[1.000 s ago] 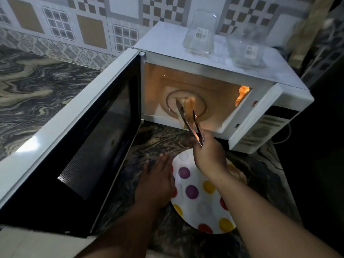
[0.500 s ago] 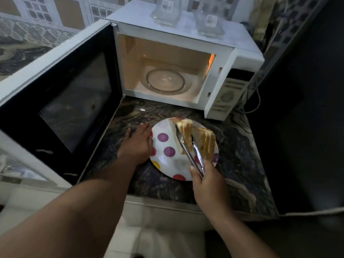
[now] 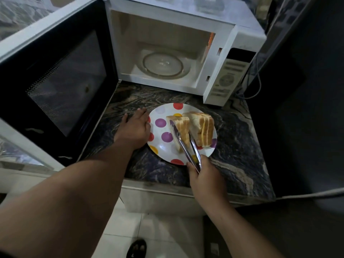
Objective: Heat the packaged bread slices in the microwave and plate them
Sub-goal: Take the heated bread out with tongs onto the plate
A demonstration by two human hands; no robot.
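A white plate with coloured dots (image 3: 161,112) lies on the dark marbled counter in front of the microwave (image 3: 186,21). Two stacks of bread slices stand on it: one stack (image 3: 203,127) at the right, another (image 3: 181,127) beside it on the left. Metal tongs (image 3: 188,148) clasp the left stack, and my right hand (image 3: 205,175) is shut on their handles at the plate's near rim. My left hand (image 3: 135,128) rests flat on the counter, its fingers against the plate's left rim. The microwave's cavity shows only the glass turntable (image 3: 162,65).
The microwave door (image 3: 55,77) stands swung wide open to the left, over the counter's left side. Cables (image 3: 255,86) hang at the microwave's right. The counter's front edge (image 3: 186,190) is close to my right wrist, with tiled floor and my sandalled foot (image 3: 136,248) below.
My right hand has carried the tongs with the bread out of the microwave and down onto the plate. The view has tilted downward. My left hand has stayed at the plate's rim.
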